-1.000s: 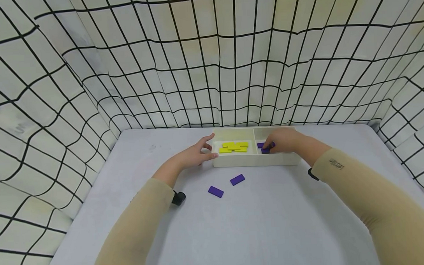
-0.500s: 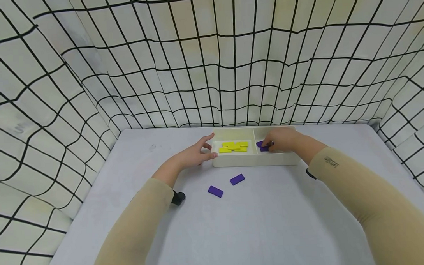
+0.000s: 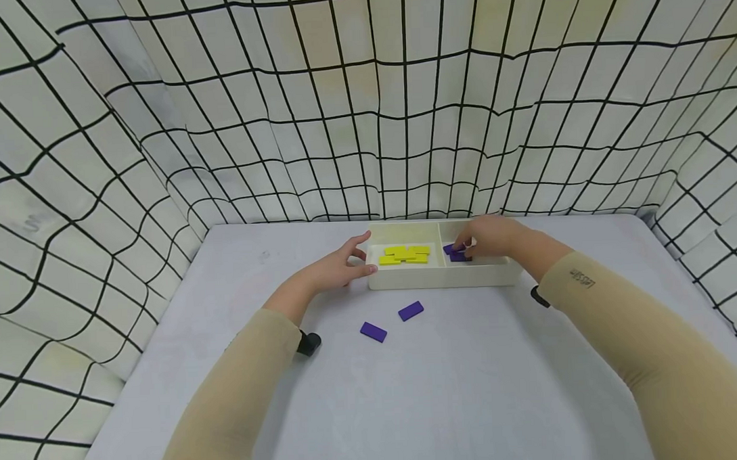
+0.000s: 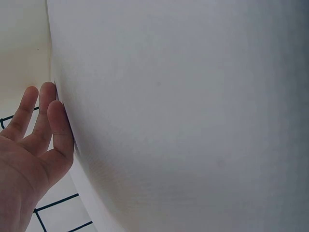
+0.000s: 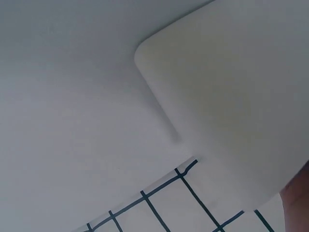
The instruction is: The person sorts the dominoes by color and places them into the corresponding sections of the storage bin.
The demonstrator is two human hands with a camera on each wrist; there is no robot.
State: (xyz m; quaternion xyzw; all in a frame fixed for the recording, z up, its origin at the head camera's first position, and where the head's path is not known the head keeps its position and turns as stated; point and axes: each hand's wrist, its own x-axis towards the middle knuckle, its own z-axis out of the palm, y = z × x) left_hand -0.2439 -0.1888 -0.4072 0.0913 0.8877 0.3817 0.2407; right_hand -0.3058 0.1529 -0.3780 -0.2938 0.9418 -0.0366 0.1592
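A white two-compartment box (image 3: 437,278) stands near the table's back edge. Several yellow rectangular blocks (image 3: 404,254) lie overlapped in its left compartment. In the right one, purple blocks (image 3: 458,257) sit close to the divider. My right hand (image 3: 493,238) reaches down there, thumb and fingertips pinching a purple block partly hidden by them. My left hand (image 3: 339,266) rests its spread fingers against the box's left end; in the left wrist view that hand (image 4: 29,159) shows relaxed fingers. The right wrist view shows mostly the box (image 5: 217,87), with only an edge of my right hand (image 5: 297,205).
Two loose purple blocks, a left one (image 3: 373,332) and a right one (image 3: 410,311), lie on the white table (image 3: 447,396) in front of the box. Black grid netting (image 3: 377,114) over pale walls encloses the back and sides.
My right hand has shifted slightly left and back inside the right compartment, and the purple blocks under its fingers have moved a little left. The left hand stays at the box's end.
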